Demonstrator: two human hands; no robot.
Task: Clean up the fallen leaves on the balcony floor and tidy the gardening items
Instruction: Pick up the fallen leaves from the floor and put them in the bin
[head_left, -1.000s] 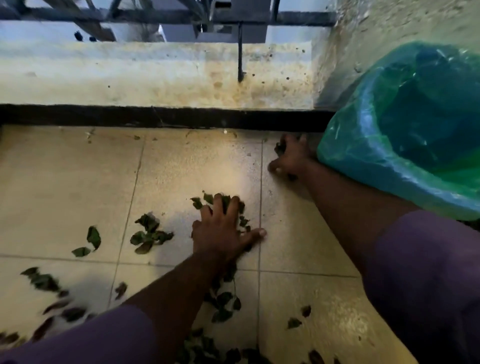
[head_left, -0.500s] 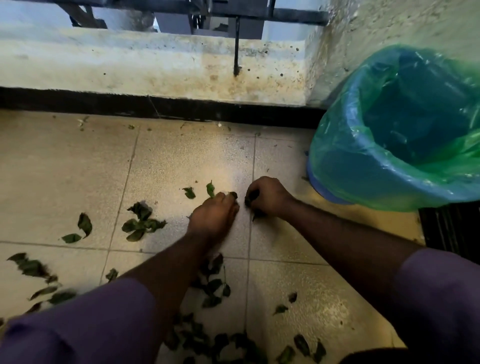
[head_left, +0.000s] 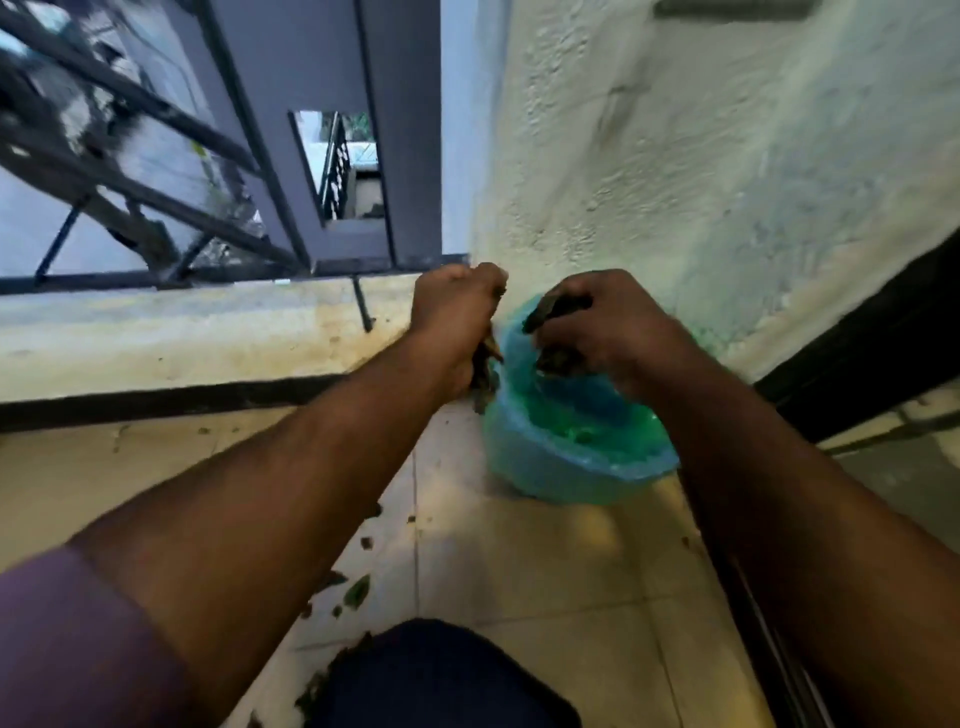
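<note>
Both hands hang over the green-lined bin (head_left: 566, 457) in the corner by the wall (head_left: 701, 156). The left hand (head_left: 457, 317) has its grip clamped on a bunch of leaves (head_left: 485, 374); the right hand (head_left: 597, 322) is fisted around more. Loose leaves (head_left: 356, 592) lie scattered on the tiled floor (head_left: 519, 561).

A person's two bare forearms extend from short purple sleeves (head_left: 78, 639), seen at eight o'clock. The left hand (head_left: 457, 317) and right hand (head_left: 597, 322) wear nothing. Dark navy trousers (head_left: 441, 675) cover a knee at six o'clock.
</note>
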